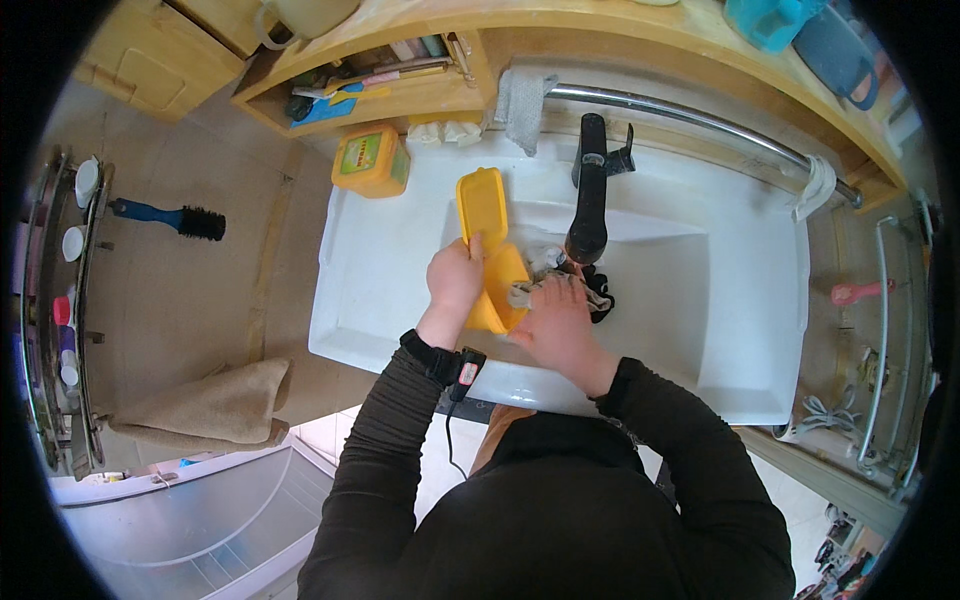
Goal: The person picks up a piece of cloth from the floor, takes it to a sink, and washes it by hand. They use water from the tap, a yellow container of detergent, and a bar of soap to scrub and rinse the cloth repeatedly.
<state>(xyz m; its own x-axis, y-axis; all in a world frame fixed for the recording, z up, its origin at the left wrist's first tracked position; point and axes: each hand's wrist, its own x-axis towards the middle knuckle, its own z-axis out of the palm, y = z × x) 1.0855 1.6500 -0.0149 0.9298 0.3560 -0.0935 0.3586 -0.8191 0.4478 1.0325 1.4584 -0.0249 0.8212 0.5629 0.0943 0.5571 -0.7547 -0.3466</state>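
My left hand grips a yellow plastic box over the sink, thumb near the hinge. Its yellow lid is flipped up and away from me. My right hand is beside the box, its fingers closed over a crumpled grey cloth that reaches the box's right rim. Under the right fingers and beyond them lie a black cloth and a whitish cloth in the basin. The black faucet ends just above my right fingertips. The box's inside is partly hidden.
The white sink surrounds the hands. An orange container stands at its back left corner. A chrome rail with a grey cloth runs behind the faucet, below a wooden shelf. A brown towel hangs at left.
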